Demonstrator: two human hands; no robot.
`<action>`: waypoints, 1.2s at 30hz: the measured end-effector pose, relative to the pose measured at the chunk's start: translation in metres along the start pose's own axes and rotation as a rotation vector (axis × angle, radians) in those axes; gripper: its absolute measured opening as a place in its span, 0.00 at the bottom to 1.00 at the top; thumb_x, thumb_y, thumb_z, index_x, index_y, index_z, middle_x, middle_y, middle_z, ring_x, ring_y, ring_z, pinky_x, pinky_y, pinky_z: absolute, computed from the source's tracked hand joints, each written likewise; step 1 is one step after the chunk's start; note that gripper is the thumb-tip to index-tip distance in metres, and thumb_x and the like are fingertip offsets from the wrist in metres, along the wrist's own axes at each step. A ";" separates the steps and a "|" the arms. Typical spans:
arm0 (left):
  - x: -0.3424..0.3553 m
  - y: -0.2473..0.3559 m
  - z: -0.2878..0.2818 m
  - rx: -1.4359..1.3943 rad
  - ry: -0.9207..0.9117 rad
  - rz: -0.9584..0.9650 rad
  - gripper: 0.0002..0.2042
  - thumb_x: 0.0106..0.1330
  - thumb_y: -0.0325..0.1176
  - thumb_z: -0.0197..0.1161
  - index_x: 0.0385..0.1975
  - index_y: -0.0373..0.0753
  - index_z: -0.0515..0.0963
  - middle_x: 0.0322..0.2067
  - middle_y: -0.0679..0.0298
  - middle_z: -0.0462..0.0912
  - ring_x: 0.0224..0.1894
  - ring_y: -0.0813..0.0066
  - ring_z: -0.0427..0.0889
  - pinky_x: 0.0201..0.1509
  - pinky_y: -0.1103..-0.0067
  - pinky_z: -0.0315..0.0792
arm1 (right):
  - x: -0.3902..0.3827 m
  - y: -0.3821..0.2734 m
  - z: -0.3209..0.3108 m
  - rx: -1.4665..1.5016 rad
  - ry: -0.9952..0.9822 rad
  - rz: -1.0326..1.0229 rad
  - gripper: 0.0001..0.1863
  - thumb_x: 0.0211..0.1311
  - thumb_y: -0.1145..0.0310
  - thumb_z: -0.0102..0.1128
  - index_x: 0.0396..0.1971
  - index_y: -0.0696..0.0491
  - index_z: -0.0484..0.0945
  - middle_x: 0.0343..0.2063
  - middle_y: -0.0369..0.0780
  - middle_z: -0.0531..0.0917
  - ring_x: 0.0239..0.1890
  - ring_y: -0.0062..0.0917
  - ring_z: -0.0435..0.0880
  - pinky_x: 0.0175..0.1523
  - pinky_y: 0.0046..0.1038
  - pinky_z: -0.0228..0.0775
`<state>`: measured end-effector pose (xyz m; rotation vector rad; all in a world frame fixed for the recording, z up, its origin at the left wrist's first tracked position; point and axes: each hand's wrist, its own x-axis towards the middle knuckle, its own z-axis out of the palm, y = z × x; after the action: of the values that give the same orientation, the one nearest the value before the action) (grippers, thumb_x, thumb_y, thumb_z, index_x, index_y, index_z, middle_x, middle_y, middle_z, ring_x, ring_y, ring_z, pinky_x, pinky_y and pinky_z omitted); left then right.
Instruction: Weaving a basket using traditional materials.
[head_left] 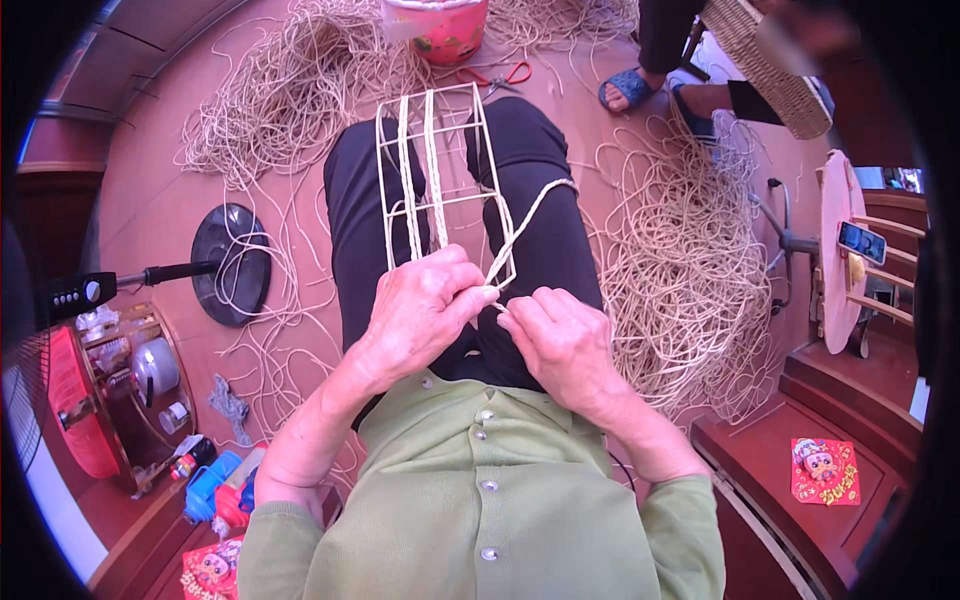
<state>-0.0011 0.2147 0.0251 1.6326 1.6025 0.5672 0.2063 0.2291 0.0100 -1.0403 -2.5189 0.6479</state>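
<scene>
Pale cord (690,300) lies heaped on pink flooring (160,255).

gold characters (826,492) on a red card (822,462), right, similar red card (212,565), lower left

Left fingers (464,278), right fingers (532,318) — both pinched

From my end of the feed I see a pinkish floor (150,225), its edges bending in the lens. At the right stands a reddish-brown wooden bench (740,460); near it is a pale pink round panel (838,270) beside wooden slats (885,228). At the left I make out a fan's round black base (215,290) and dark wooden furniture (62,205). Grey panels (135,40) fill the upper left, wall or cabinet, I can't tell. The light is bright and fairly even.
</scene>
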 end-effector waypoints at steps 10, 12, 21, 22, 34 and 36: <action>-0.032 -0.014 0.023 0.270 0.580 0.327 0.34 0.45 0.31 0.83 0.55 0.34 0.76 0.55 0.50 0.77 0.56 0.52 0.78 0.56 0.65 0.77 | -0.014 -0.002 0.018 0.227 0.125 -0.024 0.09 0.58 0.74 0.70 0.30 0.55 0.76 0.22 0.39 0.75 0.25 0.32 0.79 0.29 0.33 0.72; -0.040 -0.020 0.030 0.296 0.618 0.323 0.33 0.45 0.32 0.83 0.54 0.35 0.77 0.56 0.51 0.76 0.56 0.53 0.77 0.58 0.64 0.75 | -0.014 -0.003 0.018 0.233 0.121 -0.026 0.08 0.57 0.74 0.70 0.30 0.55 0.76 0.22 0.39 0.75 0.24 0.32 0.80 0.29 0.33 0.72; -0.031 -0.023 0.048 0.215 0.643 0.351 0.15 0.45 0.27 0.80 0.34 0.40 0.86 0.47 0.58 0.81 0.49 0.59 0.78 0.53 0.67 0.71 | -0.016 -0.005 0.012 0.166 0.082 -0.046 0.11 0.56 0.72 0.73 0.33 0.55 0.77 0.23 0.38 0.75 0.25 0.31 0.79 0.30 0.32 0.72; -0.030 -0.022 0.048 0.189 0.644 0.352 0.15 0.45 0.26 0.80 0.35 0.39 0.86 0.46 0.58 0.81 0.46 0.60 0.78 0.50 0.67 0.71 | -0.017 -0.005 0.011 0.164 0.085 -0.043 0.11 0.55 0.72 0.73 0.33 0.55 0.77 0.23 0.38 0.74 0.26 0.31 0.79 0.30 0.32 0.72; -0.030 -0.025 0.051 0.234 0.609 0.425 0.16 0.51 0.25 0.77 0.42 0.42 0.88 0.44 0.62 0.82 0.38 0.66 0.77 0.43 0.73 0.71 | -0.011 0.007 -0.004 0.072 0.119 -0.082 0.09 0.57 0.69 0.72 0.33 0.54 0.79 0.22 0.36 0.72 0.25 0.28 0.77 0.30 0.31 0.70; -0.029 -0.024 0.051 0.238 0.610 0.388 0.16 0.52 0.25 0.76 0.43 0.41 0.88 0.44 0.62 0.83 0.40 0.66 0.78 0.44 0.73 0.72 | -0.008 0.011 -0.004 0.027 0.165 -0.103 0.09 0.57 0.68 0.72 0.32 0.52 0.79 0.21 0.35 0.69 0.24 0.26 0.75 0.28 0.30 0.68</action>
<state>0.0200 0.1739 -0.0188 2.1035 1.8316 1.2063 0.2197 0.2318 0.0069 -0.9084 -2.3964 0.5425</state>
